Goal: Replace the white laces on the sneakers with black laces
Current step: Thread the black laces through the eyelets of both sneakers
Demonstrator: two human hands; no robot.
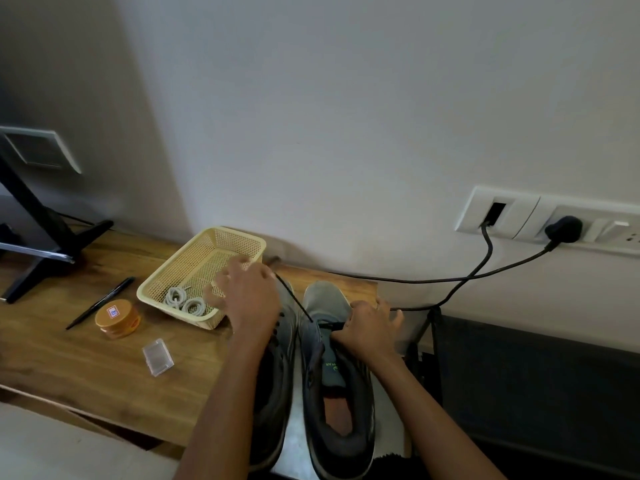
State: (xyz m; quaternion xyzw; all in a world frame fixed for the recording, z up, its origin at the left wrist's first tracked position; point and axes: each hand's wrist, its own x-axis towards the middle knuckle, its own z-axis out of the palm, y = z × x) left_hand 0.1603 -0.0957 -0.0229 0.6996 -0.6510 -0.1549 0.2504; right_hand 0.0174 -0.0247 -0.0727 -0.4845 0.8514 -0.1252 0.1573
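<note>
While left hand point(249, 296) pinches lace point(294, 301) — basket point(228, 247) sits close.

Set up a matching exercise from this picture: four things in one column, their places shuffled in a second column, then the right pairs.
Things:
1. white laces
2. black lace
3. orange tin
4. black plug

Places:
A. in the wall socket
B. coiled in the basket
C. on the table beside the pen
D. stretched from the sneaker to the left hand

Pairs: 1-B, 2-D, 3-C, 4-A
</note>
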